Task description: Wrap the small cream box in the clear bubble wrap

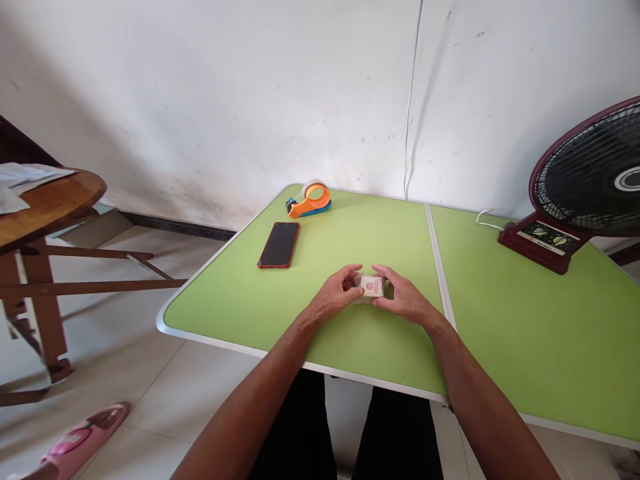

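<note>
A small white box (pixel 373 286) with a red printed figure, about the size of a card pack, is between my two hands just above or on the green table; its underside is hidden. My left hand (pixel 341 288) curls around its left end, thumb on the near left corner. From the other side, my right hand (pixel 400 293) bends around the right end, thumb at the near edge and fingertips at the far edge. Something clear, like plastic wrap, shows at the box's left and lower sides.
The green folding table (pixel 350 227) has a pale metal rim and a centre seam. A phone (pixel 279 245) and an orange-and-blue tape dispenser (pixel 311 199) lie at the left. On the right stands a dark red fan (pixel 590 180). A wooden table (pixel 55 200) with papers is far left.
</note>
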A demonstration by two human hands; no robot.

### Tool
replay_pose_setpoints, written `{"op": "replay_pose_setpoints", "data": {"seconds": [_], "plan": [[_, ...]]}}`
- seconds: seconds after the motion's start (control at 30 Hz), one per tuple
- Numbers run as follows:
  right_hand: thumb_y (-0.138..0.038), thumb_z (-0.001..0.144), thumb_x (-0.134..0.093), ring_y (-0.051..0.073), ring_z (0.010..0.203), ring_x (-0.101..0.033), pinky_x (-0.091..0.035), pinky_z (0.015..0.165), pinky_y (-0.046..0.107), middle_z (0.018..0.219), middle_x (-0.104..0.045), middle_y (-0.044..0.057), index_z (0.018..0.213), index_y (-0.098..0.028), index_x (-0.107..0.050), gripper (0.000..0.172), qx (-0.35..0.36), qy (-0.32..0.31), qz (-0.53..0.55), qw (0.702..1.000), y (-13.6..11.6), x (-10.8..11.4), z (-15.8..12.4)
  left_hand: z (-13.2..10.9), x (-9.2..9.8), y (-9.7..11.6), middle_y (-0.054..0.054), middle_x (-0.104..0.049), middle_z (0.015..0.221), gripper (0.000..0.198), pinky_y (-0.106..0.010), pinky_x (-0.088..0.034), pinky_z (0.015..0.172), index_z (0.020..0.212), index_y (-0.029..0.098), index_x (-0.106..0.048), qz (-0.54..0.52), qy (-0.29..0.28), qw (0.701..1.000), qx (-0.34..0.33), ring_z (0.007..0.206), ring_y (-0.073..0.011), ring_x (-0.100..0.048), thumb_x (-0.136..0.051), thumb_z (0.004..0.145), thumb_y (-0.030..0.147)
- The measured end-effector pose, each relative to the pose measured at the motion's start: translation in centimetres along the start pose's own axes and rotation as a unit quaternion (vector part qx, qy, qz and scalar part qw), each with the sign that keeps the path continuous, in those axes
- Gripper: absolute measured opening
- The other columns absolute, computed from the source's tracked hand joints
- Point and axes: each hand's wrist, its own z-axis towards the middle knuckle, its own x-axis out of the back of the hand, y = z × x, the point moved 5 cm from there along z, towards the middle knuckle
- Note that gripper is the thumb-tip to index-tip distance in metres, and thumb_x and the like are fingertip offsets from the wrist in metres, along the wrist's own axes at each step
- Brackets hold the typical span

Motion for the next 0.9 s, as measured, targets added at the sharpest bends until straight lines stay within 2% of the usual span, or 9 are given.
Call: {"op": "replay_pose_setpoints", "data": {"seconds": [0.13,0.23,0.37,0.47,0.53,0.63,0.73,0.8,0.9], "plan": [[-0.026,0.072,-0.067,0.026,0.109,-0.059,-0.046,0.095,0.043,0.12,-0.062,0.011,0.135,-0.021,-0.046,0.067,0.017,0.061,-0.029,0.998,-0.2,-0.1,0.1,0.0,0.3,0.4,-0.01,-0.058,0.111,0.066,-0.033,-0.047,0.081,0.131,0.012,-0.044,-0.05,0.013,0.998,-0.028,0.092,-0.0196,-0.058,-0.062,0.069,0.026],[-0.028,0.072,-0.067,0.026,0.11,-0.059,-0.045,0.096,0.043,0.121,-0.062,0.011,0.136,-0.021,-0.044,0.068,0.006,0.079,-0.033,0.996,0.0,0.0,0.2,-0.1,0.8,0.6,-0.011,-0.059,0.115,0.068,-0.035,-0.047,0.083,0.134,0.014,-0.043,-0.054,0.045,0.997,-0.036,0.094,-0.0207,-0.058,-0.061,0.07,0.026],[-0.029,0.073,-0.067,0.027,0.114,-0.057,-0.043,0.099,0.044,0.127,-0.059,0.012,0.138,-0.02,-0.042,0.07,-0.029,0.036,-0.018,0.999,0.5,0.0,0.1,-0.1,1.2,0.5,-0.011,-0.061,0.118,0.064,-0.038,-0.046,0.087,0.131,0.016,-0.048,0.007,0.078,0.996,-0.032,0.099,-0.0226,-0.058,-0.06,0.068,0.023],[-0.036,0.071,-0.071,0.028,0.122,-0.051,-0.04,0.103,0.046,0.137,-0.052,0.012,0.143,-0.023,-0.035,0.081,-0.057,-0.004,0.029,0.998,0.9,0.6,-0.2,0.0,1.5,0.3,-0.011,-0.063,0.117,0.06,-0.039,-0.046,0.09,0.126,0.016,-0.053,0.039,0.113,0.992,-0.025,0.102,-0.0238,-0.058,-0.059,0.066,0.021],[-0.041,0.072,-0.072,0.029,0.126,-0.048,-0.039,0.104,0.048,0.139,-0.049,0.013,0.143,-0.024,-0.035,0.081,-0.078,0.009,0.062,0.995,1.3,1.6,-0.3,0.1,1.9,0.2,-0.012,-0.065,0.115,0.056,-0.039,-0.047,0.089,0.122,0.014,-0.056,0.047,0.144,0.988,-0.013,0.1,-0.0234,-0.06,-0.057,0.066,0.021],[-0.042,0.077,-0.067,0.026,0.121,-0.053,-0.042,0.101,0.046,0.131,-0.057,0.012,0.13,-0.023,-0.052,0.058,-0.079,0.081,0.121,0.986,1.8,3.2,-0.4,0.0,2.3,0.1,-0.012,-0.067,0.109,0.046,-0.035,-0.048,0.086,0.11,0.012,-0.062,0.055,0.181,0.982,0.001,0.094,-0.0218,-0.062,-0.055,0.066,0.022],[-0.039,0.078,-0.064,0.022,0.1,-0.063,-0.048,0.092,0.041,0.105,-0.069,0.008,0.101,-0.02,-0.066,0.03,-0.053,0.146,0.144,0.977,1.7,3.9,-0.3,0.0,2.4,0.1,-0.009,-0.069,0.103,0.037,-0.031,-0.05,0.076,0.1,0.013,-0.066,0.07,0.189,0.979,0.012,0.081,-0.0191,-0.063,-0.054,0.066,0.024],[-0.039,0.078,-0.064,0.021,0.087,-0.064,-0.049,0.086,0.04,0.09,-0.07,0.006,0.088,-0.019,-0.069,0.022,-0.037,0.17,0.122,0.977,1.4,4.0,-0.2,-0.1,2.4,0.1,-0.008,-0.07,0.099,0.034,-0.03,-0.05,0.069,0.097,0.013,-0.066,0.079,0.191,0.978,0.019,0.075,-0.0177,-0.062,-0.054,0.067,0.025],[-0.036,0.078,-0.063,0.02,0.081,-0.063,-0.049,0.081,0.038,0.083,-0.07,0.004,0.082,-0.019,-0.069,0.018,-0.002,0.18,0.086,0.98,0.5,3.8,-0.2,0.0,2.5,-0.1,-0.007,-0.071,0.092,0.029,-0.03,-0.05,0.07,0.091,0.013,-0.067,0.084,0.206,0.975,0.021,0.076,-0.0181,-0.063,-0.053,0.067,0.023]]}}
